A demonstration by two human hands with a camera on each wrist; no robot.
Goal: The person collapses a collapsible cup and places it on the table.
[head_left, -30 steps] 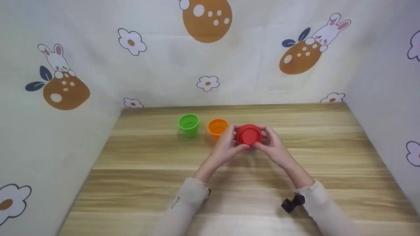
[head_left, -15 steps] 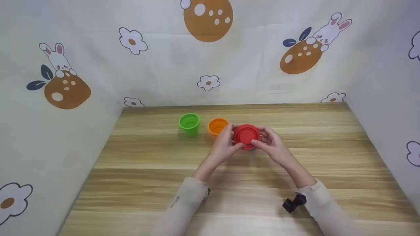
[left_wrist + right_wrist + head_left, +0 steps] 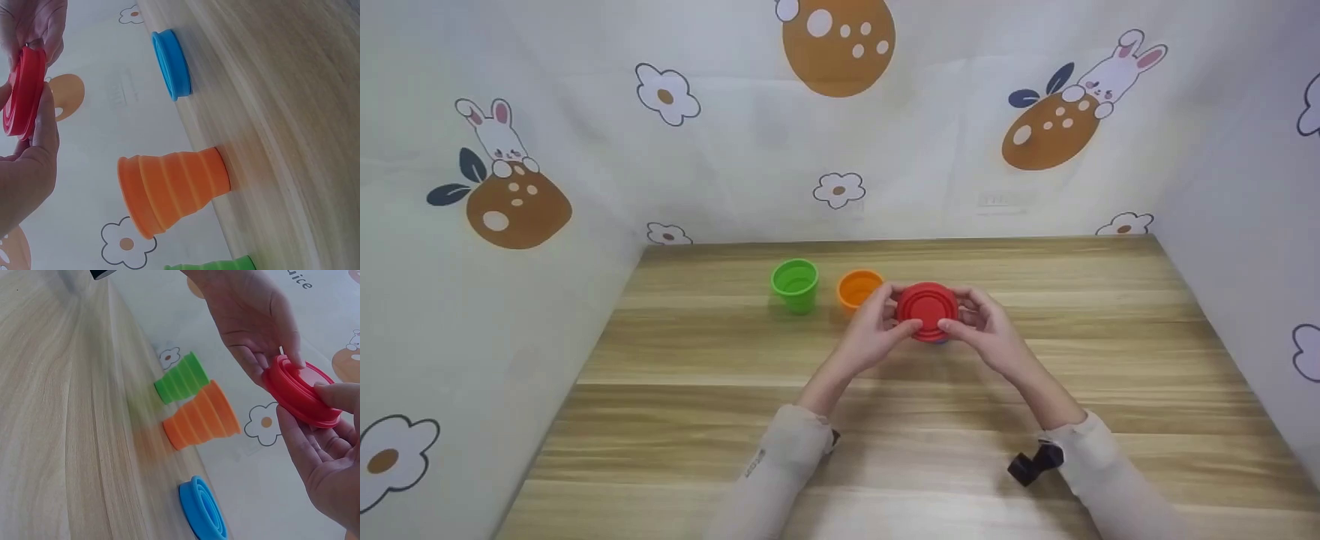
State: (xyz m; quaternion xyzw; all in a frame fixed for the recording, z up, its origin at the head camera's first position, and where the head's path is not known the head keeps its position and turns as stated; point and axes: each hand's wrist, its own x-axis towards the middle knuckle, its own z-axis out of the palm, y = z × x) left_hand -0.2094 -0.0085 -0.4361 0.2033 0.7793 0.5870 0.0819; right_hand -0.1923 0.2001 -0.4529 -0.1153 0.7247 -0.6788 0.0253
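Observation:
Both hands hold a red collapsible cup (image 3: 928, 306), folded flat into a disc of rings, above the table. My left hand (image 3: 870, 334) grips its left side and my right hand (image 3: 991, 334) its right side. Both thumbs lie on the ringed upper face, with the other fingers around the edge and underneath. In the left wrist view, a flattened blue collapsible cup (image 3: 172, 64) lies on the table; the head view hides most of it beneath the red cup. Left of the hands, an orange cup (image 3: 859, 288) stands extended, beside an extended green cup (image 3: 796, 286).
The wood-grain table (image 3: 720, 435) meets a patterned cloth wall (image 3: 750, 150) at the back, with more cloth at both sides. A black device (image 3: 1035, 463) hangs at the right sleeve's cuff.
The red cup's raised centre has sunk, so its face now looks flatter. Both thumbs have shifted slightly on that face. The orange and green cups stay in place.

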